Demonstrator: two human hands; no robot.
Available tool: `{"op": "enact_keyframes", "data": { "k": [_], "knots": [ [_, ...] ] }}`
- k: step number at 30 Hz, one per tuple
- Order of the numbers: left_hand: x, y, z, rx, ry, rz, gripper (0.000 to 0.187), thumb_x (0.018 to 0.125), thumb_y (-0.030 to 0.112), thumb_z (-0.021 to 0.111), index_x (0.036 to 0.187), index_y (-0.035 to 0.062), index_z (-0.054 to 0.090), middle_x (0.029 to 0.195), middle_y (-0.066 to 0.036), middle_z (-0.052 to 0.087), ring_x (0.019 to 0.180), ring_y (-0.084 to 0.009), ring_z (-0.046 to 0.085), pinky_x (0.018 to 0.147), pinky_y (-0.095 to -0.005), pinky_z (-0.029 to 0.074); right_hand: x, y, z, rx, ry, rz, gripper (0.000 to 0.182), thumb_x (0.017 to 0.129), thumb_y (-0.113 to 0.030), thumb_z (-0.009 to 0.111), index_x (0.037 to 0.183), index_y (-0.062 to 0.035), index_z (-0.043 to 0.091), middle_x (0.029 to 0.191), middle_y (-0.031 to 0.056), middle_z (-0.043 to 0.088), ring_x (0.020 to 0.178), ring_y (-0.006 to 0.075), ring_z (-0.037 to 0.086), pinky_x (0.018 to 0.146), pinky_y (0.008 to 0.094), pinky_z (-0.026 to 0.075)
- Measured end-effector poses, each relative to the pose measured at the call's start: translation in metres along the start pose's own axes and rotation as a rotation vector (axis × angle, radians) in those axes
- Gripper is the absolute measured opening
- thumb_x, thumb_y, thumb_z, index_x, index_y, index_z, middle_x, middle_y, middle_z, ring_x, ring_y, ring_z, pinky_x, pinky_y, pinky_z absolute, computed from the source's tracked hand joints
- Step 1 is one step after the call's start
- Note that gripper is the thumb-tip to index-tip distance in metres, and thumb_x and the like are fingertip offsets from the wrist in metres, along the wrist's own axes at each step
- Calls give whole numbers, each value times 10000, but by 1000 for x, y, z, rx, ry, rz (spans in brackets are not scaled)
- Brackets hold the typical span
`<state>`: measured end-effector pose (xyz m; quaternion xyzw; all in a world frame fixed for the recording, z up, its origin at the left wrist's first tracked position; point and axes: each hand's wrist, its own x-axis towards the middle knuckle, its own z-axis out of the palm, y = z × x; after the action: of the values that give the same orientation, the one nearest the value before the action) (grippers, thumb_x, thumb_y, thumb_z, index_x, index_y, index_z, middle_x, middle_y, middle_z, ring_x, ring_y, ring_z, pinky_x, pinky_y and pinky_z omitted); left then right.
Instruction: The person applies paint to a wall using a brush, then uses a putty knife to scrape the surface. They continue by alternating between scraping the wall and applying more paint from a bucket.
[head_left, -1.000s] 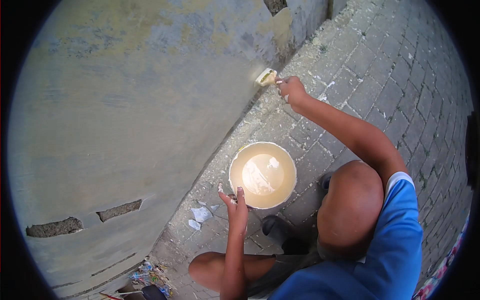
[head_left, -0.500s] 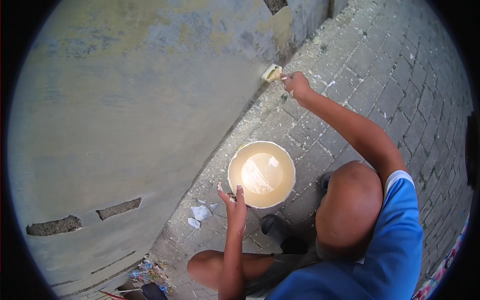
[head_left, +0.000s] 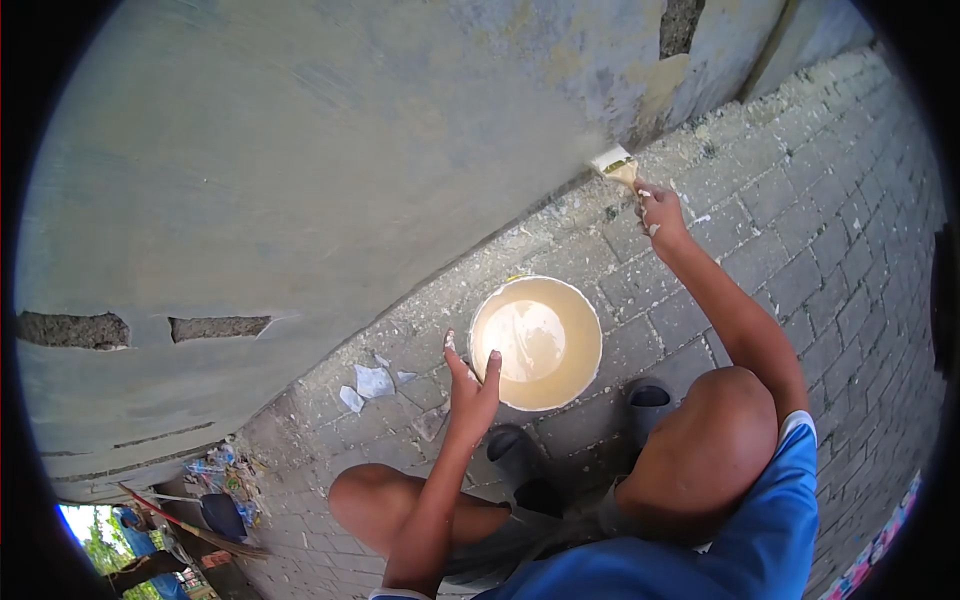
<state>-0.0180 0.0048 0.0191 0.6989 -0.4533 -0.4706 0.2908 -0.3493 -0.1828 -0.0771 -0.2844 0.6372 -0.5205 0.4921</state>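
Observation:
My right hand (head_left: pixel 661 215), spotted with pale paint, grips a paintbrush (head_left: pixel 620 172) by its handle. The brush's bristles are coated in whitish paint and rest against the foot of the wall (head_left: pixel 300 180). A round bucket (head_left: pixel 585 345) of cream paint stands on the paving between my feet and the wall. At the bucket's near left rim is my left hand (head_left: pixel 472 395), thumb overlapping the inside and a paint-smeared finger outside, so the rim lies between them. The other left fingers are mostly hidden.
Pale broken flakes (head_left: pixel 374 381) lie on the grey paving (head_left: pixel 800 260) left of the bucket. Dark holes (head_left: pixel 75 330) break the wall's surface. Litter (head_left: pixel 215 465) and a broom (head_left: pixel 195 530) are at the lower left. My dark sandals (head_left: pixel 515 455) stand close to the bucket.
The view has turned, so the wall's base slants less and more shows at lower left. The brush stays at the wall's foot; my left hand stays at the bucket rim.

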Motion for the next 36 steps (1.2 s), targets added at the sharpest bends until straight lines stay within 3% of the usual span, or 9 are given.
{"op": "enact_keyframes", "data": {
  "k": [9, 12, 15, 21, 26, 32, 36],
  "knots": [
    [1, -1, 1, 73, -16, -15, 833, 967, 309, 553, 1484, -71, 22, 1491, -342, 216, 1419, -355, 239, 1152, -380, 190, 3, 11, 4, -206, 25, 199, 265, 963, -229, 585, 1004, 13, 685, 649, 20, 554, 541, 95, 473, 491, 291, 381],
    [-2, -2, -2, 86, -23, -22, 838, 969, 305, 552, 1492, -50, 1, 1492, -335, 221, 1410, -350, 260, 1147, -384, 203, 20, 30, 25, -302, 17, 57, 276, 961, -237, 590, 1033, 10, 688, 661, 24, 565, 544, 106, 481, 512, 299, 397],
    [-9, 11, -5, 6, -68, -64, 834, 974, 292, 548, 1499, -26, -16, 1494, -320, 226, 1398, -334, 282, 1138, -382, 223, 8, 25, 29, -43, -58, 48, 291, 950, -261, 607, 1023, 6, 697, 699, 63, 616, 584, 140, 537, 559, 315, 437],
    [-7, 0, -6, 4, -71, -25, 812, 978, 264, 544, 1508, 4, -14, 1476, -296, 276, 1361, -316, 334, 1120, -376, 258, -7, 64, 23, -312, 78, 256, 301, 937, -278, 617, 996, 3, 706, 776, 141, 681, 698, 187, 640, 646, 336, 489],
    [-6, -2, -8, -20, -74, -67, 811, 980, 260, 542, 1507, 3, -18, 1459, -297, 306, 1351, -321, 349, 1112, -375, 273, -6, 36, 55, -413, 61, -12, 302, 928, -293, 612, 1008, -20, 712, 816, 170, 690, 728, 259, 655, 717, 360, 503],
    [-10, -5, -9, -11, -78, -99, 804, 982, 264, 535, 1506, 4, -17, 1460, -299, 302, 1351, -328, 350, 1110, -374, 277, -19, 42, 43, -402, -42, 92, 289, 936, -262, 600, 1040, -15, 708, 837, 144, 698, 734, 208, 644, 708, 339, 499],
    [-5, -22, -10, 51, -63, -110, 804, 983, 269, 532, 1505, 3, -19, 1465, -301, 291, 1352, -327, 347, 1110, -377, 277, -1, 36, 18, -184, 88, 68, 281, 934, -235, 606, 1066, -3, 694, 780, 89, 668, 662, 152, 596, 633, 320, 475]
  ]
}}
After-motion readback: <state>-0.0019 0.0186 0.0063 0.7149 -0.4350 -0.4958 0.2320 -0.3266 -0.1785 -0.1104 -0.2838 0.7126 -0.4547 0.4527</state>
